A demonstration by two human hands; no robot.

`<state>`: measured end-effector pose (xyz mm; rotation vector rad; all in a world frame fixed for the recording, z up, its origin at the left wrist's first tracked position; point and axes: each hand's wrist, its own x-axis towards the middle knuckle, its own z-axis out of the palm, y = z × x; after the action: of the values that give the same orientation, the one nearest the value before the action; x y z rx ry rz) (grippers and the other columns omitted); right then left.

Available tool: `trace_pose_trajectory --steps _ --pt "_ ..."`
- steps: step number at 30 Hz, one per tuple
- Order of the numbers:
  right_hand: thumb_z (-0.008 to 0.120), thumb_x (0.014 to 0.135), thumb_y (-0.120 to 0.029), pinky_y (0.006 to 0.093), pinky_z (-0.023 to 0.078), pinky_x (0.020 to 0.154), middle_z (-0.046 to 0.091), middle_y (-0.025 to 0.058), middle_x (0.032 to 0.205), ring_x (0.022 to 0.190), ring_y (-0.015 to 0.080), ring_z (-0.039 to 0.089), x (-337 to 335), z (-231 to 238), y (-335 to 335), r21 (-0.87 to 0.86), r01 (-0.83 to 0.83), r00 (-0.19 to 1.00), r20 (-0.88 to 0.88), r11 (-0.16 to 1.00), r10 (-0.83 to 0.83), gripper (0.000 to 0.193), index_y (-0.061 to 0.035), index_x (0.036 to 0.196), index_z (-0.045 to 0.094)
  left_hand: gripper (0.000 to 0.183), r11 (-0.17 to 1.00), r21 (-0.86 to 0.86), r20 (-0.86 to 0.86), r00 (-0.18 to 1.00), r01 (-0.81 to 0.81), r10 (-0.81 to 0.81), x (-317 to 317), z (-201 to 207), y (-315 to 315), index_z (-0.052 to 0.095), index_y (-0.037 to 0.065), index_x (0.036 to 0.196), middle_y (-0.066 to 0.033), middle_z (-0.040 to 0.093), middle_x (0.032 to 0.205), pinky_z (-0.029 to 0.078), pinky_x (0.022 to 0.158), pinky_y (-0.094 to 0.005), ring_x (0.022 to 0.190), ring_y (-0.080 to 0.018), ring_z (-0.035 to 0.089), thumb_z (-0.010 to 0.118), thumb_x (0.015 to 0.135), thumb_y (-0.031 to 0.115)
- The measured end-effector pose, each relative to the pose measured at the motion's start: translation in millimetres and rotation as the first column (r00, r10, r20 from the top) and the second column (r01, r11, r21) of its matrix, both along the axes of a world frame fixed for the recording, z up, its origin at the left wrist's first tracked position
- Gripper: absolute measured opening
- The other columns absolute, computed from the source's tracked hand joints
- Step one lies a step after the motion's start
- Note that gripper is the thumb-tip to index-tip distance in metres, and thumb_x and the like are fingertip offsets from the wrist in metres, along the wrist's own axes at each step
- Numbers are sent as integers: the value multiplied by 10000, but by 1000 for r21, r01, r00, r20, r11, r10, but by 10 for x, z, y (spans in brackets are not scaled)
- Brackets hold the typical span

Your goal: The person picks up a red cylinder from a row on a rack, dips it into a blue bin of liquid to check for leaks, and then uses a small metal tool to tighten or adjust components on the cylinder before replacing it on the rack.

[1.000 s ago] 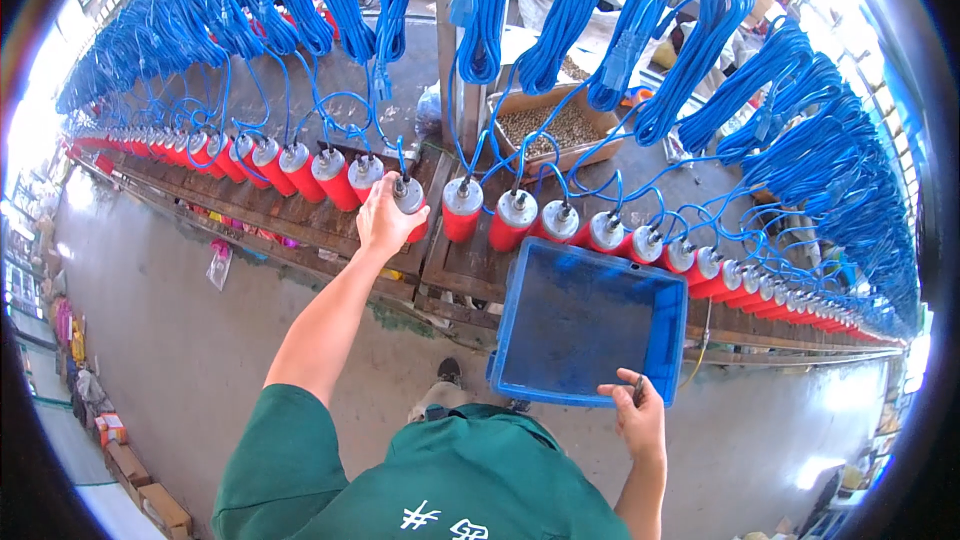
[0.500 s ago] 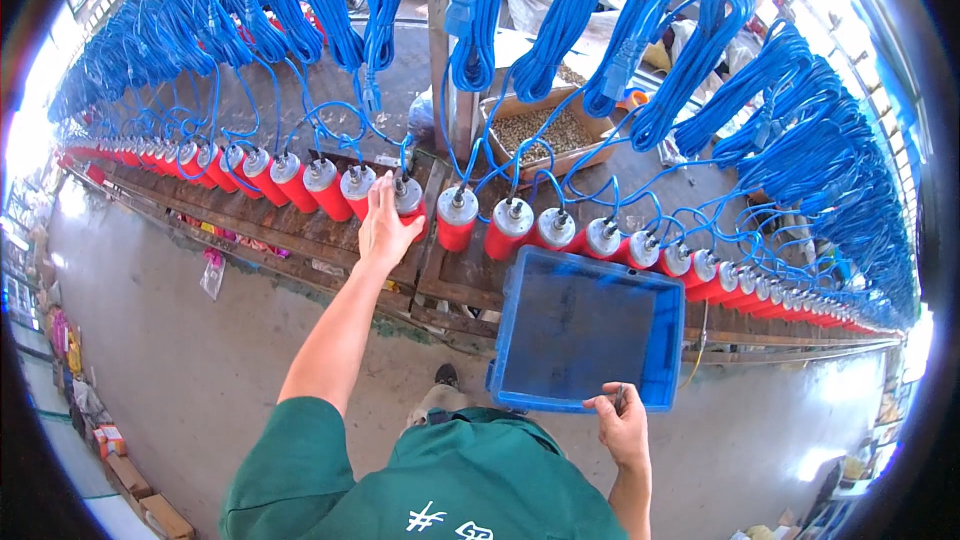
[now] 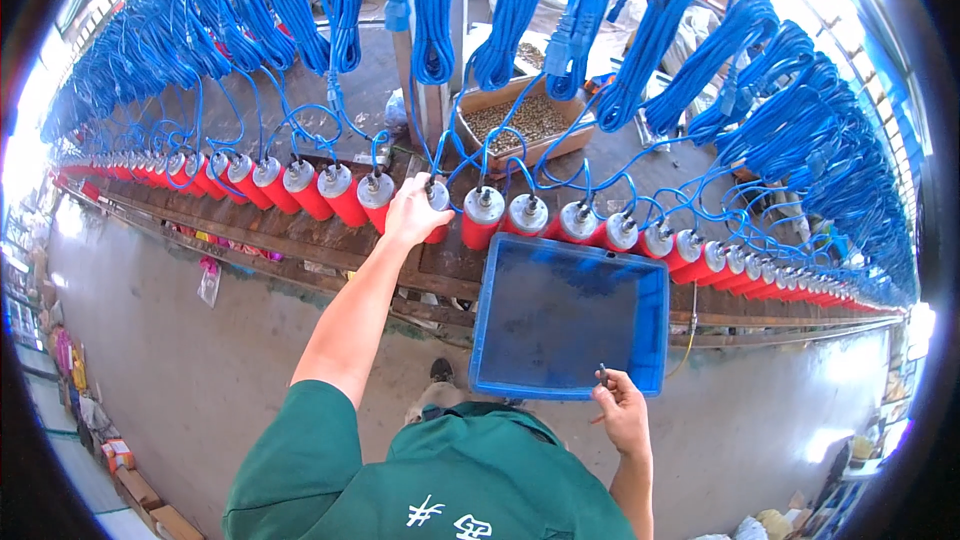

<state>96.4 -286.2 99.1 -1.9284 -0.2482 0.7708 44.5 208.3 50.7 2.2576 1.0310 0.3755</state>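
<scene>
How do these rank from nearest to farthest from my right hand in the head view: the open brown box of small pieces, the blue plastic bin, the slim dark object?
1. Slim dark object: held in the right hand.
2. Blue plastic bin: just ahead, mostly to the hand's left.
3. Open brown box: farther ahead and left, beyond the bin.

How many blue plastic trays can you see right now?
1: the blue plastic tray, right of the left hand, in front of the red cylinders, with the right hand at its near right corner. Others could be hidden from view.
</scene>
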Motion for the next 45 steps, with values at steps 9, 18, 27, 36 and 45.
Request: trace_pose_trajectory --steps 9,18,27,36,45 --pt "573 1035 -43 220 370 440 651 69 841 722 131 675 75 11 -22 156 -6 976 -215 988 39 343 -25 1377 583 644 977 137 309 944 -162 114 -764 -65 -569 643 -7 1190 -152 709 1063 552 907 -408 992 -297 702 935 705 300" --pt "605 1023 -39 201 428 478 756 147 1000 897 148 745 266 160 39 322 -34 916 -369 946 158 232 -17 1243 535 566 783 -621 510 735 -45 447 -1313 735 -1492 594 11 1312 -22 673 1007 611 717 -309 868 -117 681 867 840 161" --pt "681 1022 -107 203 423 562 721 47 947 788 74 637 380 -8 -25 265 -123 944 -266 956 195 256 -26 1263 649 591 558 -828 372 789 45 488 -1148 294 -1845 579 -2 1296 -188 733 1150 689 701 -485 903 -325 776 744 910 415" --pt "638 1028 -82 271 524 855 759 74 1078 930 94 635 499 18 272 278 -276 943 -108 920 316 307 18 1317 663 619 361 -932 218 836 25 503 -1063 117 -1779 614 103 1315 -111 711 1288 609 960 -484 1161 -289 707 664 933 588" --pt "629 1042 -85 259 512 809 756 58 1053 871 82 585 599 -198 747 343 -342 928 -24 875 372 291 3 1315 680 658 305 -946 251 841 108 480 -1095 41 -1712 613 83 1345 -124 711 1289 619 969 -465 1166 -287 709 658 945 604"
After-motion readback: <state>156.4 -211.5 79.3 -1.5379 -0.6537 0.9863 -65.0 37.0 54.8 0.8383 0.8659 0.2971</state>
